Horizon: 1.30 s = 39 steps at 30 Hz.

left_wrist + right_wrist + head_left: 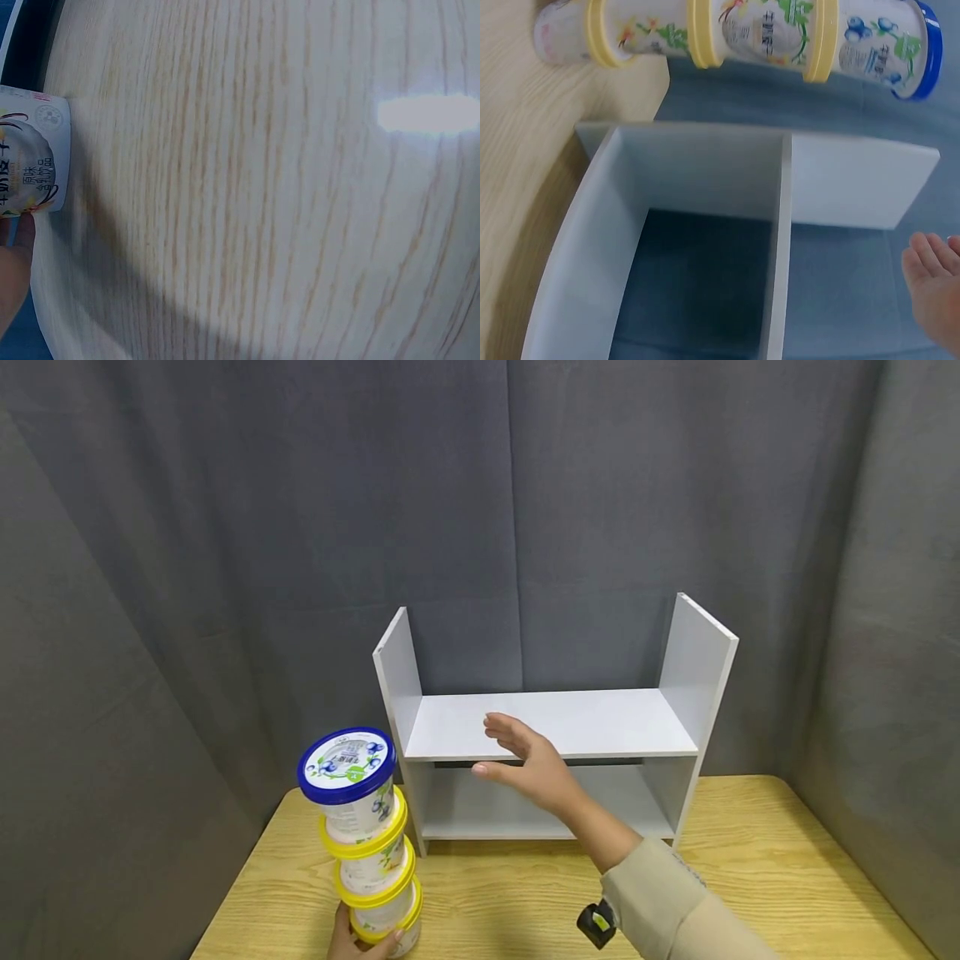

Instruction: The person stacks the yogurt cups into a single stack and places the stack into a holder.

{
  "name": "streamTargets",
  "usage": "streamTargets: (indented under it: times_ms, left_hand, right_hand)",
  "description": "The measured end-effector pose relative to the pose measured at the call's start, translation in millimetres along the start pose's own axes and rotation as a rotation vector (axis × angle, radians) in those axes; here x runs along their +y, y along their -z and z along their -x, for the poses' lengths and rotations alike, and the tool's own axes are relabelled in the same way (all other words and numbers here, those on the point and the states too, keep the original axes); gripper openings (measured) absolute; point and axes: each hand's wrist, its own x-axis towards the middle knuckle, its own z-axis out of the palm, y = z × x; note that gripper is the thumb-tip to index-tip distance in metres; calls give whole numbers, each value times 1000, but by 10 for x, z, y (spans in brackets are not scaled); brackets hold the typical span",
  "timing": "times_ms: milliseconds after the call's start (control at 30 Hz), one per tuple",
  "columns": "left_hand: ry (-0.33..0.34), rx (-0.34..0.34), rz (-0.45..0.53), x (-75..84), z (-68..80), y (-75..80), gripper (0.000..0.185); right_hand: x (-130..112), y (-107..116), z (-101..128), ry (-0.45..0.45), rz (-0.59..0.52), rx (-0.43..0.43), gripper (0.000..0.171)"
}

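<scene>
A leaning stack of paper tubs stands at the left of the table. On top is a tub with a blue lid and blueberry print (347,766); three yellow-lidded tubs (375,867) are below it. My left hand (360,947) grips the bottom tub, thumb on one side and fingers on the other. In the left wrist view, the lower part of a tub (37,161) and part of that hand (13,270) show at the left edge. My right hand (538,772) is raised before the white shelf (555,722), fingers extended, thumb apart, holding nothing.
The two-level shelf has tall side panels (701,693) and stands at the back of the wooden table (757,877), right of the stack. Grey curtains (465,510) hang behind and at both sides. A black wrist device (597,924) sits at the right sleeve.
</scene>
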Motion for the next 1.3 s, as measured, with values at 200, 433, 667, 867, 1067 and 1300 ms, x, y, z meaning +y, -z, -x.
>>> streamTargets:
  times_ms: [200, 433, 667, 867, 1067, 1300]
  left_hand:
    - [-1, 8, 8, -44, -38, -9, 101]
    - [28, -10, -6, -59, -42, 18, 107]
    - [39, -2, -11, -89, -65, 10, 110]
    - [53, -12, 3, -85, -73, 17, 117]
    - [48, -21, 28, -85, -68, 19, 116]
    - [51, 6, 14, -98, -78, 11, 118]
  right_hand:
    - [141, 205, 141, -8, -11, 63, 64]
    - [311, 404, 298, -18, -1, 153, 57]
    - [464, 612, 469, -88, -10, 221, 55]
    - [578, 800, 651, -106, 6, 290, 52]
    - [694, 1014, 811, -117, 80, 345, 51]
    - [817, 1274, 956, -89, 67, 446, 48]
